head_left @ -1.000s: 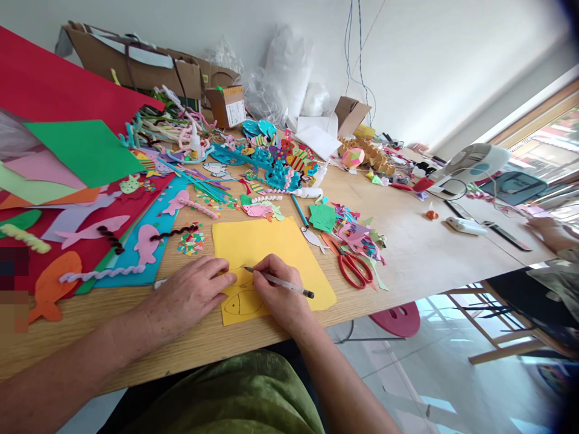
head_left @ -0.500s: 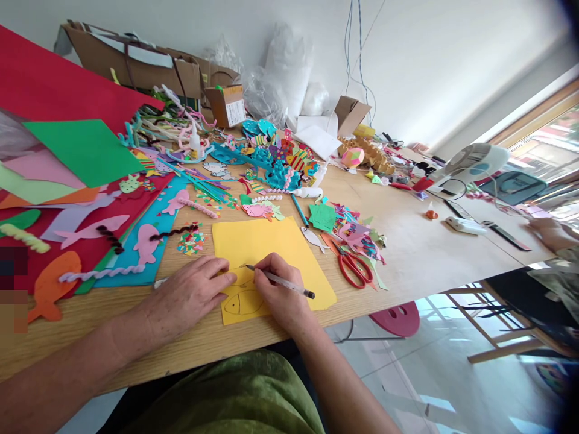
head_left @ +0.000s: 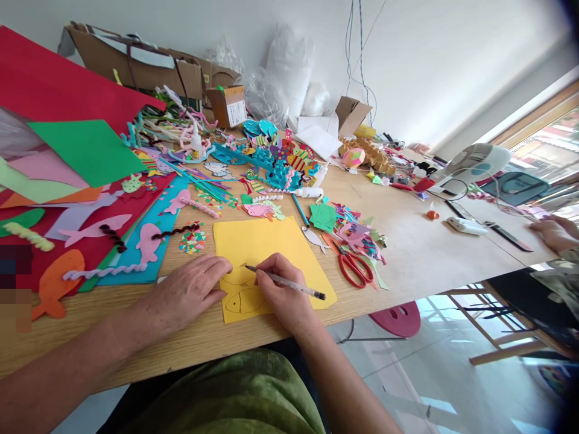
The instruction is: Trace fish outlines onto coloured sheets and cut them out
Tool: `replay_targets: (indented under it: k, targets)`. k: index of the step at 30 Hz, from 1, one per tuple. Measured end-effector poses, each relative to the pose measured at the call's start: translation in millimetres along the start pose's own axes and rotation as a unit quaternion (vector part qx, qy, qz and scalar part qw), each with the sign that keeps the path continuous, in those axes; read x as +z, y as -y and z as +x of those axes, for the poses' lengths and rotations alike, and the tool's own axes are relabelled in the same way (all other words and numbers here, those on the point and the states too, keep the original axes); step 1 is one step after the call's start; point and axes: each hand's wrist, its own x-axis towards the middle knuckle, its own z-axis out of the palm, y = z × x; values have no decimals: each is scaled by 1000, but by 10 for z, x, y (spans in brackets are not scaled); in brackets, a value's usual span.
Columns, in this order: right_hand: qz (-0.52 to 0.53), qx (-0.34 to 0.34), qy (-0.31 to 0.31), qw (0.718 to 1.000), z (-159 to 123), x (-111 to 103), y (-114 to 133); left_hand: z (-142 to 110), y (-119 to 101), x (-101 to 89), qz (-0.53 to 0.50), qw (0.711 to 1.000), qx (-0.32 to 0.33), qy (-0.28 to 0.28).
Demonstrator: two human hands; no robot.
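A yellow sheet of paper [head_left: 298,253] lies at the table's front edge. Near its lower left a fish outline [head_left: 239,301] is drawn in dark ink, with a second outline above it, partly behind my fingers. My right hand [head_left: 284,289] grips a pen [head_left: 296,284] with a clear barrel, its tip against the sheet at the upper outline. Spread over the paper's left edge, my left hand [head_left: 196,280] rests with its fingers loosely stretched and nothing in them.
Red-handled scissors [head_left: 355,269] lie right of the sheet, by paper scraps [head_left: 353,232]. Paper fish, including an orange one [head_left: 58,283], and coloured sheets [head_left: 90,150] cover the left. Glue bottles, a fan [head_left: 474,166] and boxes stand farther back. Another person's hand [head_left: 554,232] rests at far right.
The pen has tilted flatter, its back end swinging slightly right and down, while its tip stays at the upper outline. My left hand's fingers have drawn back slightly to the left.
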Motion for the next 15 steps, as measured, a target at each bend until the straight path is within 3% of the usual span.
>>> replay_targets:
  k: [5,15]
  targets:
    - [8,3,45,999,-45,82,44,8,35,-36,-50,998,-34,26]
    - [-32,-29,39,998,-10,154,6,17,32,-42,-60,997,-36,30]
